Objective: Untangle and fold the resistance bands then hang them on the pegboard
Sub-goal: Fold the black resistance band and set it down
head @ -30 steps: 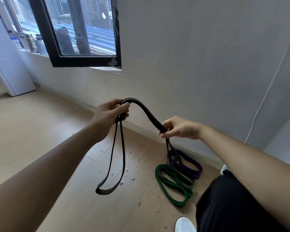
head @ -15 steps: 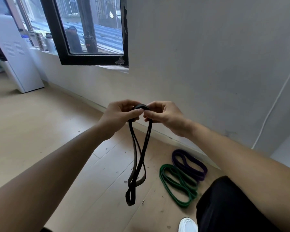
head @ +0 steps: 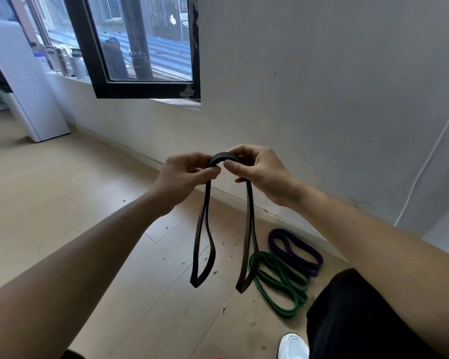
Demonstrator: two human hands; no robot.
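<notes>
Both hands pinch the top of a black resistance band [head: 250, 229] in front of me. My left hand [head: 186, 172] and my right hand [head: 259, 167] sit side by side, almost touching, with a short arch of band between them. Two folded loops hang down from the hands, one under each, side by side and a little apart, clear of the floor. A green band [head: 278, 286] and a purple band [head: 296, 252] lie coiled on the wooden floor by the wall, below and right of the hands. No pegboard is in view.
A grey wall [head: 322, 86] with a black-framed window [head: 145, 89] stands ahead. A white appliance [head: 24, 81] is at the far left. A white cable [head: 425, 167] runs down the wall at right. My black trouser leg [head: 360, 320] and white shoe [head: 293, 345] are at bottom right.
My right hand came left to meet the left hand, lifting the black band's far end off the floor pile. The two hanging loops have since swung apart.
</notes>
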